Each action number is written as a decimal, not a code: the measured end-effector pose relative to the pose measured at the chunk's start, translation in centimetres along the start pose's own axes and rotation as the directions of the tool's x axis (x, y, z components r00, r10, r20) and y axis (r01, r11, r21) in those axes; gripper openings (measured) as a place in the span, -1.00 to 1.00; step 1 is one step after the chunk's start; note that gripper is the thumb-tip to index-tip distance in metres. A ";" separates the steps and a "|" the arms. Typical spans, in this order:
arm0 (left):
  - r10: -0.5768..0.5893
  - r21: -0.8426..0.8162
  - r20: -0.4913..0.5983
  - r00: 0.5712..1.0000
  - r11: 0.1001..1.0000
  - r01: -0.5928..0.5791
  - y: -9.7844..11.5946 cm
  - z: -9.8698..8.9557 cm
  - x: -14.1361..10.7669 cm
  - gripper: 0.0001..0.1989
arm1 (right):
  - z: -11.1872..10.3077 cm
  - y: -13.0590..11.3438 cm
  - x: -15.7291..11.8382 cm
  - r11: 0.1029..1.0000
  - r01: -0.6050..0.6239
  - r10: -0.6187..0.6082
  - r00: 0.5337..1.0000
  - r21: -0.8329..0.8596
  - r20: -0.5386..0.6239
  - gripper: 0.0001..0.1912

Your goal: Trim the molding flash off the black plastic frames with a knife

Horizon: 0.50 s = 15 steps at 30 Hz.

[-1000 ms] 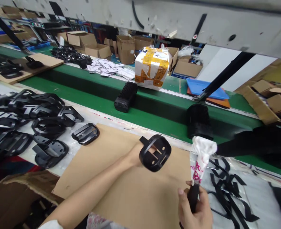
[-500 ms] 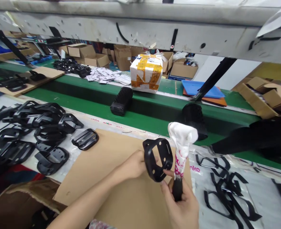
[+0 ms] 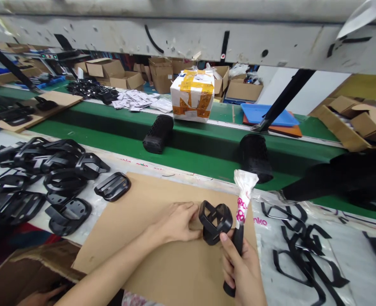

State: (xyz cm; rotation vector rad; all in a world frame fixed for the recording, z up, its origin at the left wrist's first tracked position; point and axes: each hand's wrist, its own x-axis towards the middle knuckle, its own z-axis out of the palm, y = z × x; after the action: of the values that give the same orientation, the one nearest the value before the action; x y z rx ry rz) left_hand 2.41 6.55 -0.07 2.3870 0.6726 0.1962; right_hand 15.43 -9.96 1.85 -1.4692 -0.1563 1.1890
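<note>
My right hand (image 3: 240, 259) is closed around the black handle of a hammer (image 3: 243, 199), whose head is wrapped in white. Its thumb and fingers also touch the lower right edge of a black plastic frame (image 3: 216, 222), which is tilted above the cardboard sheet (image 3: 149, 195). Just left of that frame is my left hand (image 3: 182, 222), its thumb and fingers apart, with nothing between them. Another black frame (image 3: 113, 187) lies at the sheet's upper left corner.
Black frames (image 3: 68, 216) are piled at left, thin black strips (image 3: 309, 272) at right. Behind runs a green belt (image 3: 120, 138) with black mesh parts (image 3: 158, 134). A person's hand (image 3: 43, 295) is inside the carton (image 3: 25, 263) at lower left.
My left hand has let go of the black frame and opened beside it. The frame has turned, and the hammer is lower. A person's hand has appeared in the lower left carton.
</note>
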 end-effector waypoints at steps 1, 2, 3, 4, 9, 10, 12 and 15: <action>-0.003 0.013 0.007 1.000 1.000 0.003 -0.1 -0.1 0.2 -0.68 | 0.0 0.0 0.1 1.000 0.002 -0.002 1.000 -0.010 0.003 -0.30; -0.004 0.020 0.016 1.000 1.000 0.003 -0.1 -0.3 0.4 -0.66 | 0.0 0.0 0.1 1.000 0.006 -0.006 1.000 -0.018 0.003 -0.30; -0.003 0.023 0.024 1.000 1.000 0.003 -0.2 -0.6 0.6 -0.65 | 0.0 0.0 0.0 1.000 0.008 -0.008 1.000 -0.026 0.003 -0.30; -0.001 0.029 0.023 1.000 1.000 0.001 -0.4 -0.8 0.8 -0.65 | 0.1 0.0 -0.1 0.999 0.006 -0.006 1.000 -0.033 0.001 -0.30; 0.091 0.159 -0.072 0.993 0.984 -0.079 -1.5 -0.2 1.9 -0.77 | 0.6 0.3 -0.4 0.998 0.005 -0.005 1.000 -0.062 0.008 -0.33; 0.126 0.191 -0.098 0.987 0.976 -0.105 -1.8 0.2 2.1 -0.76 | 0.7 0.4 -0.4 0.998 0.008 -0.007 1.000 -0.067 0.010 -0.34; 0.188 0.246 -0.157 0.969 0.958 -0.146 -2.3 1.2 2.4 -0.68 | 1.0 0.8 -0.3 0.997 0.007 -0.006 1.000 -0.075 0.012 -0.34; 0.254 0.297 -0.234 0.939 0.938 -0.180 -2.7 2.0 2.7 -0.65 | 1.6 1.6 -0.6 0.993 0.053 -0.054 0.999 -0.104 -0.006 -0.35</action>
State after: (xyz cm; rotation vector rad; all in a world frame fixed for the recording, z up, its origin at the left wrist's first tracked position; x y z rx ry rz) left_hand 4.19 8.61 -3.37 2.7305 0.5822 0.5663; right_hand 13.19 -9.80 1.18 -1.5510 -0.2533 1.1453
